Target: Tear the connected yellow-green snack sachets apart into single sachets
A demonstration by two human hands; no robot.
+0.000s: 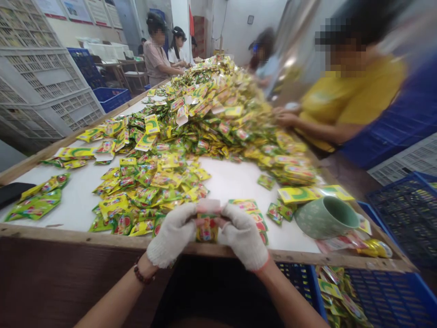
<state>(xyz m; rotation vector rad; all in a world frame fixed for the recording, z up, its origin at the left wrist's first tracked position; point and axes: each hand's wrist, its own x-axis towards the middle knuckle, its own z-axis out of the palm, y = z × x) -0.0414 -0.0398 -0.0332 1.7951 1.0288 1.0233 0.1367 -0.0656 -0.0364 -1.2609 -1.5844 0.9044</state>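
Note:
In white knit gloves, my left hand (174,233) and my right hand (241,236) are closed on opposite sides of a small printed carton (207,228) at the table's front edge. A pale flap stands up at its top; what is inside it is hidden. Left of my left hand spreads a heap of small green and yellow packets (146,187). Just beyond my right hand lie several flat printed cartons (249,209) in an overlapping row. Two or so loose packets (275,213) rest farther right.
A large pile of packets and cartons (205,109) runs down the white table (228,175). A green cup (326,217) stands at the right corner. Blue crates (385,296) flank the right side; white crates (51,86) are stacked left. Several people, one in a yellow shirt (344,100), are around the table.

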